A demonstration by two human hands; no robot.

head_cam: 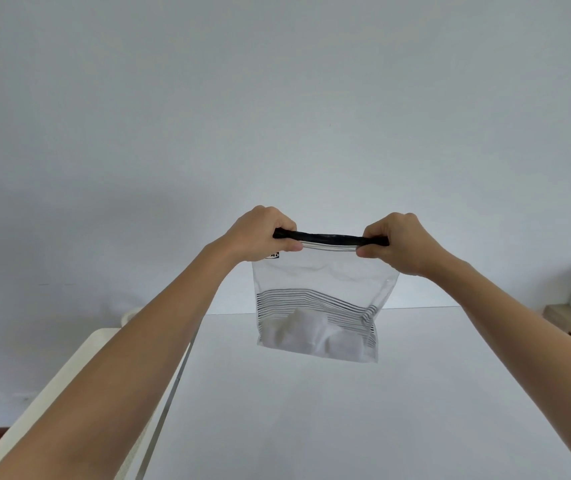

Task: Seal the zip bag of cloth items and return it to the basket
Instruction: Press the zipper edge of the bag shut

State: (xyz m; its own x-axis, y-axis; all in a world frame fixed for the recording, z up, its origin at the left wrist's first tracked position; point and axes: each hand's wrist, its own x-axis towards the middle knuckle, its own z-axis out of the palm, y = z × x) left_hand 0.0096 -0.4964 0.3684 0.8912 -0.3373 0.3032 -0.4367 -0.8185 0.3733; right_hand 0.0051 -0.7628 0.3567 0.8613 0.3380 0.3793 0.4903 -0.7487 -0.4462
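A: From the head camera, where are we in the job?

B: At the sealing step, I'd say. The zip bag hangs in the air above the white worktop, held by its black zip strip. The left hand has its grip closed on the strip's left end, and the right hand pinches the right end between thumb and fingers.

A: Is the strip already shut?

B: I cannot tell; it looks pressed flat between the hands. The cloth items, striped and white, sit low inside.

A: What does the next move call for?

B: Probably running the fingers along the strip to press it closed, then carrying the bag over to the cream basket at the left.

A: Any writing?

B: A small black label near the left thumb, too blurred to read.
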